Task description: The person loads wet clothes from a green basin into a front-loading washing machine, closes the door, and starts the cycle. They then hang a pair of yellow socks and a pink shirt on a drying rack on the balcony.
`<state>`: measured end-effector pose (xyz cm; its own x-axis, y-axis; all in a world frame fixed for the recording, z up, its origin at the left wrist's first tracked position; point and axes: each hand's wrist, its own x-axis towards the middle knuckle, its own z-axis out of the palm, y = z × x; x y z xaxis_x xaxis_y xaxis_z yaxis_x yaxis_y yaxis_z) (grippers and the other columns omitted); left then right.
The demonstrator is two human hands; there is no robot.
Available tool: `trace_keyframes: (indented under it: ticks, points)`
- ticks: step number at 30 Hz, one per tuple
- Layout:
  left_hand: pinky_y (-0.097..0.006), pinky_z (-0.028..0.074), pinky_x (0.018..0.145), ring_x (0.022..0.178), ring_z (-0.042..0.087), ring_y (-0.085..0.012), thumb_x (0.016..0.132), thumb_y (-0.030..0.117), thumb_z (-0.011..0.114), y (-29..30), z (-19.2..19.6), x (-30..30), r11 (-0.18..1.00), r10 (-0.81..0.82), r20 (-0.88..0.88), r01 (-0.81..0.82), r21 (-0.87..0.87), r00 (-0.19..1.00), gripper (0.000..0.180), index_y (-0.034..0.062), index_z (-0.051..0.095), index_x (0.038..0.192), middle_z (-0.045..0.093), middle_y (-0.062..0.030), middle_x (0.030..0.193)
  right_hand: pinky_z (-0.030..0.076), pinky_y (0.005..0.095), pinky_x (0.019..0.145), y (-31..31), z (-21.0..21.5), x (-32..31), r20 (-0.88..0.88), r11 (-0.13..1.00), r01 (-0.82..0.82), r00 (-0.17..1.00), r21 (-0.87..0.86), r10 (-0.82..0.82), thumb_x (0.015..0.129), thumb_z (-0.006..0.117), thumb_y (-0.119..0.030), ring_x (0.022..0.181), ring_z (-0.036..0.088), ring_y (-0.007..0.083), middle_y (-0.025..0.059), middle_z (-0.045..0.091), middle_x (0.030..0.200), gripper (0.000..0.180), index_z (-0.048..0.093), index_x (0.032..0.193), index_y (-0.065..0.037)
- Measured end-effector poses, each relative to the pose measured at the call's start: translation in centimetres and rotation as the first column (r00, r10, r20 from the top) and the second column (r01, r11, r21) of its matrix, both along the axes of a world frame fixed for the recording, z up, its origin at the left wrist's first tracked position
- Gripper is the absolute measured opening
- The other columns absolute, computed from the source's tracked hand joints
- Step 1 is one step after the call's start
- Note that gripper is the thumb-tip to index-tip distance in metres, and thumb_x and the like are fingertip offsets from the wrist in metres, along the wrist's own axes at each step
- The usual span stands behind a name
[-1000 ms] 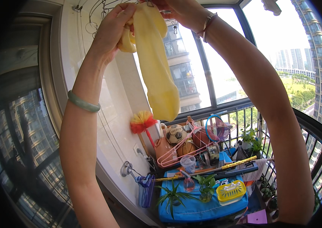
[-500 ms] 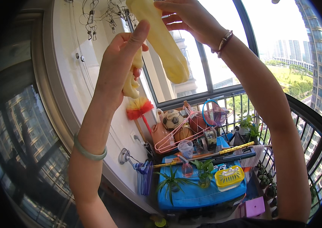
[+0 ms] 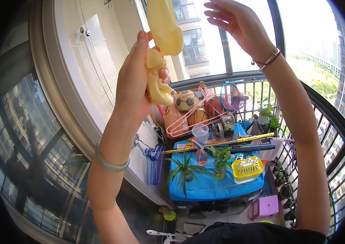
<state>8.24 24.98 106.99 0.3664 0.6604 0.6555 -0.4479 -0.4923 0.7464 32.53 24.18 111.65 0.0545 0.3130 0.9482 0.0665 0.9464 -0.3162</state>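
Note:
My left hand (image 3: pixel 135 79), raised in the upper middle, is closed on a bunched pale-yellow sock (image 3: pixel 159 91) that pokes out between thumb and fingers. Just above and beside it hangs a second yellow sock (image 3: pixel 165 28), toe end down. Its upper end lies beyond the top edge, so what bears it is hidden. Over to the right, my right hand (image 3: pixel 239 24) is raised with its fingers apart and holds nothing; a gap separates it from the hanging sock.
Below stands a blue-covered surface (image 3: pixel 205 185) with plants, a yellow soap dish (image 3: pixel 247 166) and a pole (image 3: pixel 229 142). Behind are a football (image 3: pixel 186 101) and pink hangers (image 3: pixel 180 124). Blue hangers (image 3: pixel 153 164) hang by the left wall. A purple stool (image 3: pixel 265 207) stands below right.
My right hand has come away from the hanging sock and moved right. My left hand, still holding the bunched sock, has shifted slightly right. The view has shifted, and the overhead clips have mostly left it.

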Motion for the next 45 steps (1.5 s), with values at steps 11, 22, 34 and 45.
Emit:
trace_keyframes:
  ticks: [11,22,34,45]
  points:
    - [-0.028,0.048,0.088,0.095,0.057,-0.0135,0.1,0.029,0.052,3.2,-7.9,1.8,0.978,-0.144,0.01,0.144,-0.15,0.99,0.042,0.0026,0.05,0.133,0.058,-0.012,0.115,0.052,0.026,0.069,-1.5,-14.3,-5.5,0.407,0.91,0.21,0.912,-0.356,-0.051,0.087,0.074,-0.022,0.077,0.065,0.0101,0.0054,0.069,0.084,0.026,0.064,0.096,-0.001]
    - [-0.028,0.054,0.078,0.091,0.063,-0.0118,0.1,0.034,0.052,5.1,-10.7,0.3,0.985,-0.075,0.016,0.077,-0.154,0.997,0.043,0.0069,0.054,0.133,0.063,-0.0052,0.116,0.052,0.0215,0.069,-1.0,-16.5,-1.2,0.183,0.821,0.03,0.979,-0.57,0.092,0.085,0.074,-0.013,0.081,0.062,0.0071,0.0027,0.065,0.091,0.027,0.06,0.106,-0.005]
    - [-0.021,0.051,0.06,0.07,0.063,-0.0074,0.09,0.036,0.069,3.5,-9.1,1.0,0.997,0.072,-0.201,-0.065,0.038,0.977,0.032,0.007,0.059,0.1,0.065,-0.0019,0.084,0.052,0.0224,0.071,-1.7,-16.0,-3.6,0.318,0.78,0.107,0.94,-0.616,0.123,0.087,0.073,-0.035,0.083,0.063,0.0076,0.0041,0.068,0.096,0.043,0.066,0.112,-0.001]
    - [-0.016,0.042,0.045,0.05,0.055,-0.0058,0.09,0.048,0.065,5.6,-9.7,-1.8,0.992,0.127,-0.409,-0.125,0.031,0.904,0.045,0.0032,0.063,0.092,0.061,-0.0008,0.066,0.057,0.0233,0.068,-2.4,-15.7,-5.9,-0.144,0.756,-0.193,0.981,-0.625,0.132,0.096,0.057,-0.019,0.071,0.064,0.008,0.0013,0.061,0.081,0.017,0.058,0.097,-0.002]
